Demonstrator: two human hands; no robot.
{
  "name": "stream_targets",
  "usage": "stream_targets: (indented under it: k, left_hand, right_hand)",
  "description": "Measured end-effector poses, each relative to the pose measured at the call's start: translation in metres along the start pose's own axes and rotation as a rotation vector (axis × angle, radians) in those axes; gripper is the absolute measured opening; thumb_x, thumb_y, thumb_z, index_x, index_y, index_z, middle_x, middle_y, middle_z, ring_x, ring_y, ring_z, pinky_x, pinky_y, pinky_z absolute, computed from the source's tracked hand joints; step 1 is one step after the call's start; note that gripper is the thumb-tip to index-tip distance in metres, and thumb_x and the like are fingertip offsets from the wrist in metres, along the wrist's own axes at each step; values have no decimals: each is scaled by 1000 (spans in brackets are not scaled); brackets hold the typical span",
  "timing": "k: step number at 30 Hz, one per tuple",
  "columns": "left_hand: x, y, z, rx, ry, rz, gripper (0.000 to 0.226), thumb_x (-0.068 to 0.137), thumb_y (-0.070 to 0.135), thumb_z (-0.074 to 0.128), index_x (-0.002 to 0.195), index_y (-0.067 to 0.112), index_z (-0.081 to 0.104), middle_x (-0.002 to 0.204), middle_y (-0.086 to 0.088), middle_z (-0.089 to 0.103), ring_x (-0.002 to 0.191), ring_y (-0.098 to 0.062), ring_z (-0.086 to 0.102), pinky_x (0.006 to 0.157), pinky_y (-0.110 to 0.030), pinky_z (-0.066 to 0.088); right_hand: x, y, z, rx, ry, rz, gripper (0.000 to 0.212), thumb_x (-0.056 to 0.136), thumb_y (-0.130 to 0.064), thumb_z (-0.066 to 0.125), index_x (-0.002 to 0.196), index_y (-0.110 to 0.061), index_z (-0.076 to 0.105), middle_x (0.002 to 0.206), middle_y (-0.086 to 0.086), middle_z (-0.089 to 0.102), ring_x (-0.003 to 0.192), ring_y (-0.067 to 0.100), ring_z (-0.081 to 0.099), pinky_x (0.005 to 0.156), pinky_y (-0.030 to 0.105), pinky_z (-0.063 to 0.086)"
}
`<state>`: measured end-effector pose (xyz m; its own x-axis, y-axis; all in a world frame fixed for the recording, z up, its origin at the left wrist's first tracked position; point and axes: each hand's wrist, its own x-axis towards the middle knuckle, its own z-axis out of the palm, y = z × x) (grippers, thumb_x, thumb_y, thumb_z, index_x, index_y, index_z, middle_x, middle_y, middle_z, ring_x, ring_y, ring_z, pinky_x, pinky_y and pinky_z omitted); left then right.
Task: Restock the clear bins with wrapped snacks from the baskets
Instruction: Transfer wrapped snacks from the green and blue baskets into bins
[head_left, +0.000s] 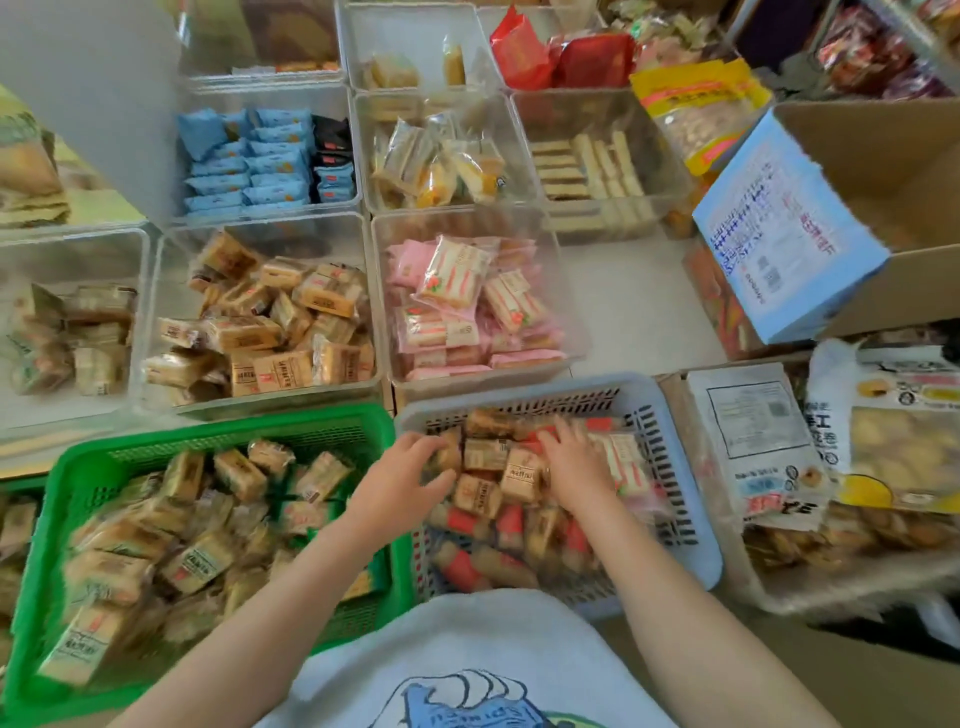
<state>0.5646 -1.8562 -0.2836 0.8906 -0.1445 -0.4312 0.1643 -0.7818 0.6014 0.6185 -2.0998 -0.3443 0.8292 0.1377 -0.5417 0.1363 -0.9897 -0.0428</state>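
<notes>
Reaching into the grey basket (670, 415), both hands grasp tan wrapped snacks (519, 470): left hand (402, 470) near its left rim, right hand (576, 467) mid-basket; clear bins (270, 400) just beyond.

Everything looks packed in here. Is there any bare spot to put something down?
One bare patch of white surface lies between the pink snack bin, the stick biscuit bin and the blue box flap. Elsewhere bins and baskets sit edge to edge; both hands are in the grey basket.

Grey basket (670, 415) holds tan and red wrapped snacks (498, 483); clear bins (270, 228) behind, part-filled.
</notes>
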Motion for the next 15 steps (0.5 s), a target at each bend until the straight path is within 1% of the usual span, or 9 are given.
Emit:
stream_targets:
  k: [2,4,6,8,10,12,13,14,15]
  left_hand:
    - [-3,9,4,25,1,-20,44,100,40,53,141,25,48,140,3,44,116,-15,52,94,-30,46]
    - [-7,14,6,32,6,-40,44,100,41,53,140,25,49,139,4,43,111,-13,52,93,-29,47]
    - [-10,15,6,18,10,-69,44,100,42,52,140,25,49,140,6,41,110,-11,51,92,-28,47]
    - [-11,13,4,2,18,-92,44,100,43,52,140,25,49,142,5,41,116,-12,49,95,-28,46]
    - [-11,11,5,-9,24,-101,46,100,43,53,142,25,47,144,4,42,120,-13,49,97,-29,47]
    - [-11,12,7,-9,56,-89,57,98,43,56,149,26,37,150,3,37,128,-15,46,99,-30,46]
    - [-10,12,8,28,89,-50,66,96,44,59,153,27,30,153,3,34,133,-16,42,102,-30,44]
    - [-10,14,8,93,126,24,75,93,45,62,155,27,25,155,3,31,137,-17,38,105,-31,40]
    - [-9,15,8,162,157,112,80,91,46,64,156,27,23,156,4,31,139,-17,34,110,-31,37]
  right_hand:
    - [-2,18,5,-22,-44,14,72,89,5,57,153,-20,34,165,17,15,153,35,13,120,50,23]
    - [-3,24,8,-27,-21,25,66,90,7,50,150,-19,40,160,17,26,149,36,19,119,50,25]
    - [-5,20,6,-8,33,13,56,89,6,48,141,-18,50,151,14,39,143,34,27,115,51,29]
    - [-8,15,-1,57,27,-10,42,89,1,55,126,-18,57,138,10,49,135,33,37,111,52,34]
    - [-14,10,-12,220,0,-11,28,88,-10,67,111,-22,58,118,4,61,112,26,55,98,44,46]
    - [-20,1,-30,452,-16,-6,26,88,-29,74,107,-26,57,99,-4,62,86,18,61,76,36,54]
    - [-23,-6,-40,535,-23,-27,28,88,-38,74,109,-29,59,97,-8,61,81,15,62,70,34,54]
    - [-26,-14,-51,599,-47,-60,32,88,-45,74,113,-30,61,99,-11,61,83,14,63,70,32,53]
    - [-27,-22,-61,664,-87,-105,37,87,-49,74,117,-31,64,105,-14,61,90,11,64,75,31,53]
